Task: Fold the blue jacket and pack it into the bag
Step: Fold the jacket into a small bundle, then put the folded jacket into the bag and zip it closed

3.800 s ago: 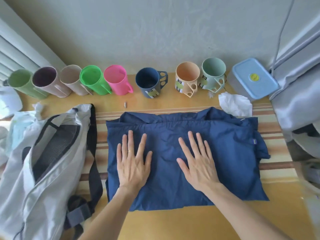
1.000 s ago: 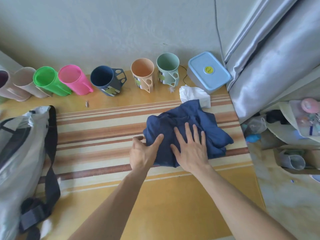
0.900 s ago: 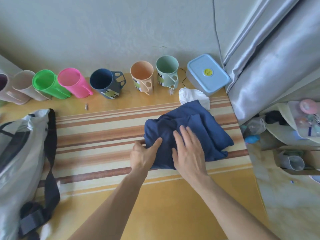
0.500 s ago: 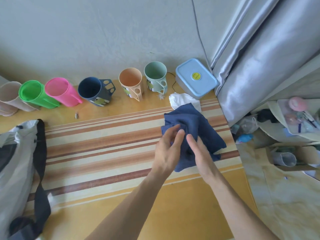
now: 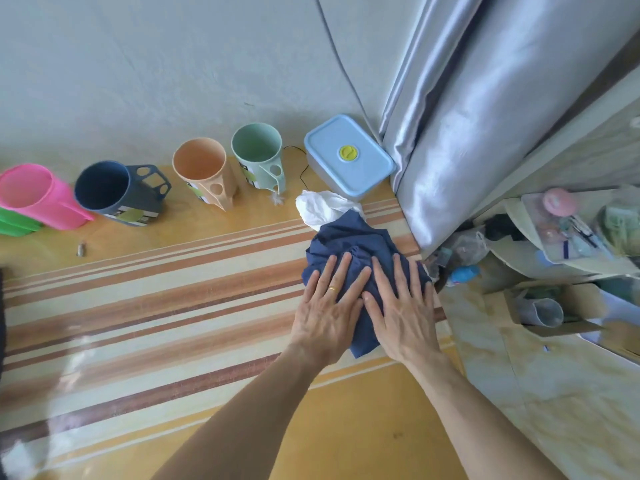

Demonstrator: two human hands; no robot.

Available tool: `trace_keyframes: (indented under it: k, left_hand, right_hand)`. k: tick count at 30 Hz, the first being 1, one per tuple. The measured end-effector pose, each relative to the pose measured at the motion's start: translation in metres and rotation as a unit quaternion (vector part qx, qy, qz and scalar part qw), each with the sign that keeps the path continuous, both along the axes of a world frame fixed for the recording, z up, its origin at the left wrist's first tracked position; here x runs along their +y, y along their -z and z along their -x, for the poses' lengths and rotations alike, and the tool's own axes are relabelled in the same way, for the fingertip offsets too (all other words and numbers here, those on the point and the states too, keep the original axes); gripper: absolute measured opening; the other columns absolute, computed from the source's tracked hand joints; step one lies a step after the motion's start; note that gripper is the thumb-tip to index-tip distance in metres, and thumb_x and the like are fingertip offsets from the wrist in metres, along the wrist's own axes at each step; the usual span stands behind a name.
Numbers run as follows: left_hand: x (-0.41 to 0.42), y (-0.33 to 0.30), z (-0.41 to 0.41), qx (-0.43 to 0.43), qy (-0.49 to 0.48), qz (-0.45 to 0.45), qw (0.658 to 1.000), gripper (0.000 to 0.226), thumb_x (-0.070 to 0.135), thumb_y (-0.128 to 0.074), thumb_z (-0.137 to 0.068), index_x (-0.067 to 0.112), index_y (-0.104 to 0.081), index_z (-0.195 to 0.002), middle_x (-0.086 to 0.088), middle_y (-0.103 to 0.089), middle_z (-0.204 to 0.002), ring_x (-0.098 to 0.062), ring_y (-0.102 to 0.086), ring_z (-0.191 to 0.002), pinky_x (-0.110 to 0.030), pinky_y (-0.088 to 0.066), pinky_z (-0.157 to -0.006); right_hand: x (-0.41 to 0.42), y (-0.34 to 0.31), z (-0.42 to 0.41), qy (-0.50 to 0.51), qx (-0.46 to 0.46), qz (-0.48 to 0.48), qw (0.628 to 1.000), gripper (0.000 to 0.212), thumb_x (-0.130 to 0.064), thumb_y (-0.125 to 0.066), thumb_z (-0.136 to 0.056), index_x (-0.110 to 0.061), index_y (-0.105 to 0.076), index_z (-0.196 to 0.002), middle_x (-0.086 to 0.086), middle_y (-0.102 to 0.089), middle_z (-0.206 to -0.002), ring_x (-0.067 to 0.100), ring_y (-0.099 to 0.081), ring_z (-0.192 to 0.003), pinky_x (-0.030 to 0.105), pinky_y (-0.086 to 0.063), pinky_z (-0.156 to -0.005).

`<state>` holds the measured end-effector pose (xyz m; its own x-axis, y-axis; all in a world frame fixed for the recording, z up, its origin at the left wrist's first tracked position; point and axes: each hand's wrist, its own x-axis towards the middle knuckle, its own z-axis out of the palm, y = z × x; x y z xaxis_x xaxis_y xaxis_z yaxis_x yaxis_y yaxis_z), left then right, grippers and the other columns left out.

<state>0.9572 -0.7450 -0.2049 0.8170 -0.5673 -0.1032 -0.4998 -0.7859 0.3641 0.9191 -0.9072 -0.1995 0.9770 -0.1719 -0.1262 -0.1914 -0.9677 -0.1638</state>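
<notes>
Hands (image 5: pixel 367 313) now flat atop jacket (image 5: pixel 349 240)

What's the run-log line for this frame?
stage: pressing fold | blue jacket: small bundle on striped mat, near right edge | left hand: flat on it | right hand: flat on it | bag: unseen

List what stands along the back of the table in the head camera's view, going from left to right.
Green cup → pink cup → dark blue mug → peach mug → pale green mug → light blue lidded box.
</notes>
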Motion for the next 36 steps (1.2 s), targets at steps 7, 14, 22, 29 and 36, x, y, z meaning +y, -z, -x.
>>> trace_keyframes:
  k: [7,14,22,29,36]
  left_hand:
    - [-0.001,0.003,0.008,0.019,-0.033,0.046,0.998,0.057,0.035,-0.025,-0.108,0.033,-0.007,-0.162,-0.004,0.006,-0.172,-0.024,0.009,-0.158,-0.044,-0.011,-0.128]
    - [0.035,-0.056,0.096,0.272,-0.446,0.28,0.805,0.059,0.036,-0.064,-0.094,0.023,-0.037,-0.145,0.005,-0.059,-0.126,-0.01,-0.062,-0.107,-0.036,-0.053,-0.093]
    - [0.154,-0.093,0.134,0.343,-0.453,0.388,0.726,0.047,0.028,-0.066,-0.097,0.042,-0.047,-0.138,0.019,-0.072,-0.12,-0.002,-0.068,-0.11,-0.027,-0.056,-0.091]
    - [0.291,-0.168,0.148,0.21,-0.475,0.354,0.778,0.042,0.025,-0.071,-0.092,0.04,-0.05,-0.125,0.016,-0.072,-0.113,-0.001,-0.069,-0.104,-0.028,-0.057,-0.085]
    - [0.391,-0.229,0.163,0.272,-0.418,0.436,0.75,0.043,0.019,-0.078,-0.088,0.024,-0.06,-0.127,0.001,-0.076,-0.117,-0.018,-0.072,-0.111,-0.044,-0.058,-0.092]
  right_hand:
    - [0.0,0.011,0.002,-0.004,-0.029,-0.031,0.999,0.064,-0.053,-0.027,-0.105,-0.022,-0.022,-0.161,0.018,-0.031,-0.164,0.039,-0.022,-0.153,0.055,-0.028,-0.121]
    - [0.041,-0.006,0.066,-0.003,-0.053,-0.157,0.986,0.057,-0.045,-0.043,-0.104,-0.016,-0.041,-0.153,0.012,-0.05,-0.151,0.036,-0.037,-0.146,0.049,-0.038,-0.116]
    - [0.16,-0.046,0.121,-0.105,-0.034,-0.264,0.958,0.054,-0.045,-0.036,-0.106,-0.02,-0.038,-0.154,0.006,-0.056,-0.135,0.025,-0.057,-0.117,0.042,-0.055,-0.09]
    - [0.265,-0.146,0.085,-0.367,-0.06,-0.256,0.892,0.103,-0.062,-0.072,-0.075,-0.034,-0.022,-0.16,0.007,-0.003,-0.171,0.034,-0.006,-0.157,0.058,-0.028,-0.119]
    - [0.362,-0.21,0.054,-0.496,0.093,-0.211,0.837,0.134,-0.078,-0.078,-0.051,-0.051,0.0,-0.156,-0.019,0.001,-0.167,0.012,-0.009,-0.155,0.033,-0.025,-0.12]
